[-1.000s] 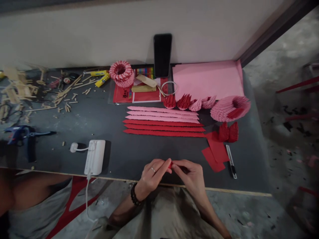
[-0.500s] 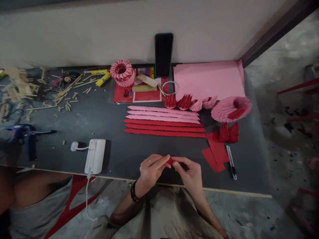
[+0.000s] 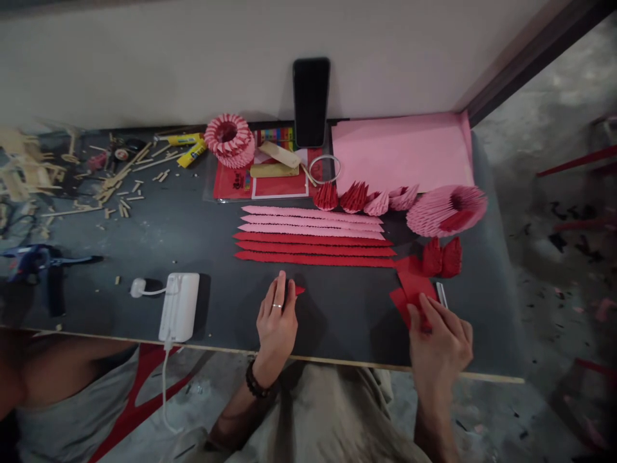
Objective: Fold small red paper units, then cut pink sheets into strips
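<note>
My left hand [image 3: 278, 321], a ring on one finger, is low over the table with its fingers closed round a small folded red paper piece [image 3: 300, 290]. Only the tip of that piece pokes out beside the thumb. At the right, my right hand [image 3: 441, 337] pinches a red paper slip [image 3: 399, 299] from the few that overlap there. Part of these slips is hidden under the fingers. A utility knife [image 3: 441, 295] lies just beyond the right hand, mostly covered by it. Rows of interlocked paper strips, pink [image 3: 311, 220] and red [image 3: 313, 259], lie ahead of both hands.
Behind the strips are folded paper petals [image 3: 355, 197], a pink paper ring [image 3: 446, 211], a red-and-pink vase [image 3: 229, 141], pink sheets [image 3: 402, 151] and a phone [image 3: 311, 103]. To the left are a white power bank [image 3: 179, 307], glue gun [image 3: 48, 260] and wood sticks [image 3: 123, 173]. Another person's leg [image 3: 67, 366] shows.
My hands have parted. The left has moved left and forward with the small red piece; the right has gone across to the red slips and now covers most of the knife.
</note>
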Demonstrator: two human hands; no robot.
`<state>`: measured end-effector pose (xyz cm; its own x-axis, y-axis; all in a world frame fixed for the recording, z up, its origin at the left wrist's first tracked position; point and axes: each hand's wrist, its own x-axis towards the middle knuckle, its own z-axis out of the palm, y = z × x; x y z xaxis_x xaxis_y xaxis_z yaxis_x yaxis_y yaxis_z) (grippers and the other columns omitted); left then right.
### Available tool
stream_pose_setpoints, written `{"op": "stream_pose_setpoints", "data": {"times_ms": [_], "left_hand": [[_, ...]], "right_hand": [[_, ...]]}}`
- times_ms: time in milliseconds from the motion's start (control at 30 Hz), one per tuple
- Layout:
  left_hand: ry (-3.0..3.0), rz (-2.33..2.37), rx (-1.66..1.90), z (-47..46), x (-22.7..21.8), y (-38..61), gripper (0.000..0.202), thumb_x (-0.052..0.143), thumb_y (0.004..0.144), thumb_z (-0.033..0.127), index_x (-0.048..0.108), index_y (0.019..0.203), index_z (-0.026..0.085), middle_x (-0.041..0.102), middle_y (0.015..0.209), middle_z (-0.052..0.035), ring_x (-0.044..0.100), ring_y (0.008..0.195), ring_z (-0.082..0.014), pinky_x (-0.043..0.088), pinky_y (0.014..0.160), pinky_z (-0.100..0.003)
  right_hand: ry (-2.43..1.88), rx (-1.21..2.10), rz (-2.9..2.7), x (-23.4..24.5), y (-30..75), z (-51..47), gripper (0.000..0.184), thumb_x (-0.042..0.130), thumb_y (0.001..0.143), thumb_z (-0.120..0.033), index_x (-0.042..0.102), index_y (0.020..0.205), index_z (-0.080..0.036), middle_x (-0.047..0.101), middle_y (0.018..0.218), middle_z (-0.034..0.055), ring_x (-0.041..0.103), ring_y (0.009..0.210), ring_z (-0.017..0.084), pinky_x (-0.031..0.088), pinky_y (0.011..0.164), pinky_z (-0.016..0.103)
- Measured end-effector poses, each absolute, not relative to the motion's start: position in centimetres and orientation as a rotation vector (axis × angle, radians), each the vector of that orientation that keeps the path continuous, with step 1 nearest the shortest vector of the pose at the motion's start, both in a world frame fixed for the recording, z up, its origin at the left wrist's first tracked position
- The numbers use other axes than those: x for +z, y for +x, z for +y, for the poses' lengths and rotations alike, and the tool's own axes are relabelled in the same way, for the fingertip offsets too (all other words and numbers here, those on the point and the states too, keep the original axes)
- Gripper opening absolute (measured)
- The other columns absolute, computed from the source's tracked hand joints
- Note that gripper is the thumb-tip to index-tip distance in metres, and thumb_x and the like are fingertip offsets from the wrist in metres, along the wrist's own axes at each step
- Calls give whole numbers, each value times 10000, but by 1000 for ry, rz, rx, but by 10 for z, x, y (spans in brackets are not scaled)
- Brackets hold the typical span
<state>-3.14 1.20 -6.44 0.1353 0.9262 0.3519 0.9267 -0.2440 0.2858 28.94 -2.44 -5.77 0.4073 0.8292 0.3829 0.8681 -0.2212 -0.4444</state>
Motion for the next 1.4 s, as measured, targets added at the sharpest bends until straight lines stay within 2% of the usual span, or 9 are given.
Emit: {"op": "stream_pose_setpoints", "data": {"times_ms": [133,267,367,467,667,800,1000,1200,1400], "left_hand": [[-2386,-1962,-773,16,-59,-36,645,606,1002,47,568,1582,325,581,1633,-103,601,1479,-294,544,1216,-465],[-2425,-1911,-846,15,-44,-35,640,648,1003,85,564,1584,339,617,1604,-108,605,1473,-290,534,1225,-462],[-2554,-1875,-1002,12,-30,-27,596,676,1002,131,592,1559,324,740,1451,-106,710,1332,-265,577,1174,-438],[-2804,-1896,-1196,12,-18,-16,576,710,1001,198,584,1557,278,839,1209,-86,788,1095,-206,654,1022,-345],[-2826,-1987,-1656,10,-8,-12,211,710,989,177,865,1079,290,865,902,-24,794,795,-142,670,874,-269],[-2699,-2338,-1909,6,-2,-11,74,825,912,261,897,932,256,871,832,-53,807,733,-179,663,722,-261],[-2253,-2729,-2292,-4,-2,-1,228,931,781,433,885,762,210,847,736,-94,789,667,-208,631,612,-268],[-1852,-2933,-2380,-15,-7,10,194,893,825,399,882,814,206,853,764,-74,794,669,-199,657,674,-277],[-1518,-3155,-2439,-12,-8,16,287,889,832,395,872,1008,169,853,791,-75,808,660,-205,682,672,-279]], "right_hand": [[-2018,-53,-1386,-60,286,-22,338,830,874,-293,837,1191,-410,851,980,13,725,790,229,613,848,390],[-2047,-72,-1395,-51,278,-27,410,813,881,-256,808,1241,-453,854,1097,-5,767,842,244,643,904,425],[-2024,55,-1407,-37,261,-32,466,774,919,-242,761,1321,-476,829,1215,-7,795,1001,274,632,1025,476],[-1798,362,-1580,-22,237,-34,495,721,947,-198,739,1346,-490,805,1279,-21,812,1045,250,689,952,403],[-1348,642,-1681,-9,207,-31,501,789,913,-295,720,1394,-418,833,1187,20,838,956,264,739,817,372],[-1379,636,-1589,-9,205,-31,464,741,912,-145,786,1236,-474,847,1079,-33,840,878,229,736,783,341],[-1412,948,-1163,-15,191,-27,99,822,853,-214,845,910,-292,779,1341,73,832,999,284,720,786,372],[-1401,1103,-786,-25,169,-28,35,820,866,-267,796,859,-242,774,703,-9,689,515,149,598,496,245],[-1469,1049,-579,-22,158,-26,295,859,844,-278,755,1117,-242,812,803,-10,763,645,156,656,638,253]]}}
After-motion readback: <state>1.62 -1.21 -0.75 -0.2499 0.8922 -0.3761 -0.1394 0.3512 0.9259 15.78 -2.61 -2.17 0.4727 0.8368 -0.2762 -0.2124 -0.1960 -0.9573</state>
